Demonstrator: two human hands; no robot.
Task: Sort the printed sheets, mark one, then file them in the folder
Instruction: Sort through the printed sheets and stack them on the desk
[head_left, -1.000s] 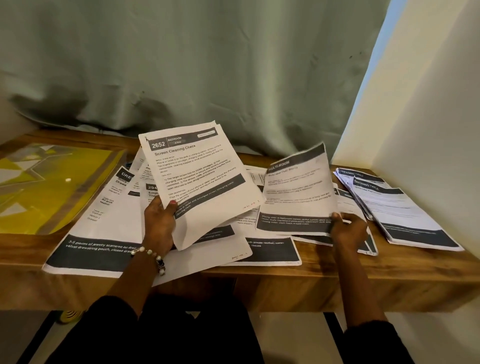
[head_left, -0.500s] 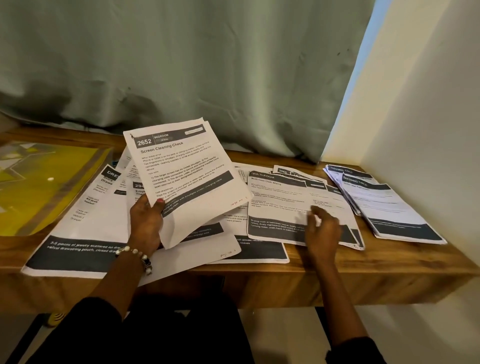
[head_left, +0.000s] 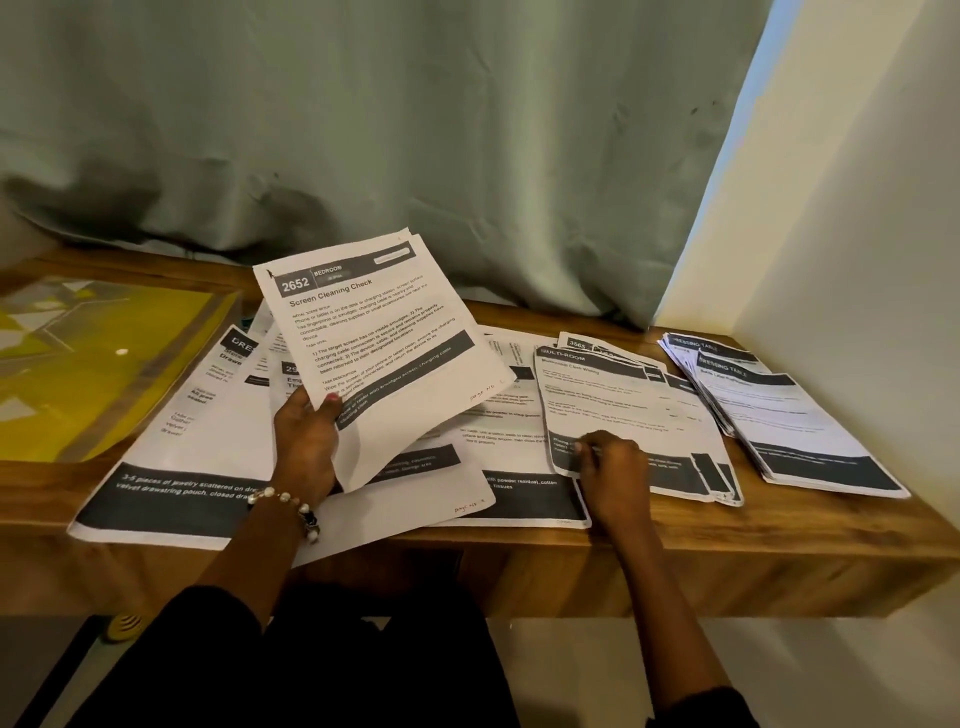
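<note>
From the head view I see my left hand (head_left: 306, 447) grasping the "2652 Screen Cleaning Check" sheet (head_left: 379, 343) by its lower left corner, thumb on the printed face, the page raised and tilted above the loose sheets (head_left: 208, 415) spread across the wooden tabletop (head_left: 779, 551). A beaded bracelet (head_left: 291, 506) sits on that wrist. My right hand (head_left: 613, 467) rests on the lower left part of the "Multi-Room" pile (head_left: 623, 410), fingers curled down against the top page; I cannot tell whether they pinch the paper or only press it. That pile lies just right of the held sheet, overlapping the spread pages beneath. Further right, near the white wall (head_left: 857, 260), sits a separate "Dressing Table" stack (head_left: 795, 426), apart from both hands. The yellow folder (head_left: 93, 364) lies flat at the far left of the tabletop, well apart from my left hand. A grey-green curtain (head_left: 415, 130) hangs behind.
</note>
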